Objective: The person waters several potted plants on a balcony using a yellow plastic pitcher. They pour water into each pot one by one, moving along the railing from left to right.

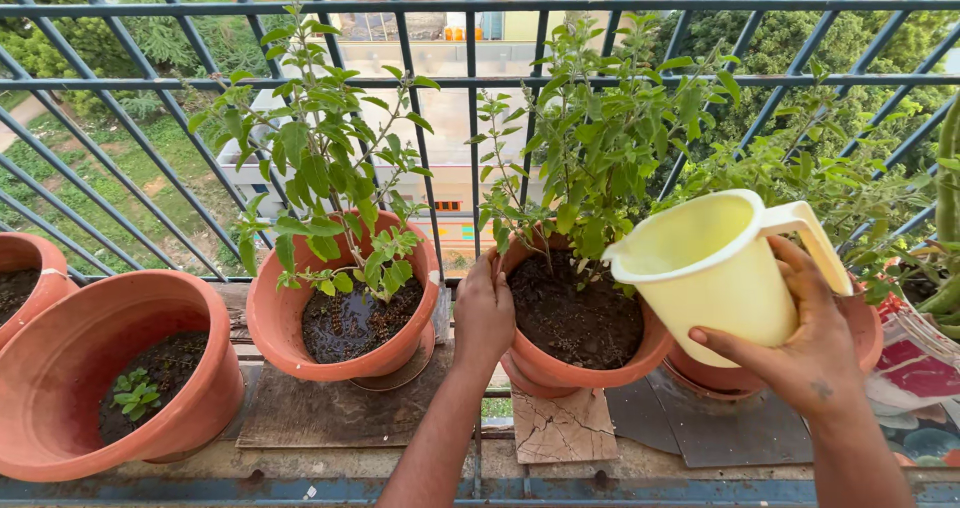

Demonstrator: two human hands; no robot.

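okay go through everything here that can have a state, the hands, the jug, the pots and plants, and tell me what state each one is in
left hand: gripping the rim of the middle pot.
right hand: closed on the jug's handle.
yellow jug: tilted, spout toward the middle pot; no water visible pouring.
middle pot: upright, soil dark, plant leafy.
left-centre pot: upright, soil wet and glistening, plant leafy.
big left pot: tilted, only a small seedling.
far-left pot: partly out of frame.
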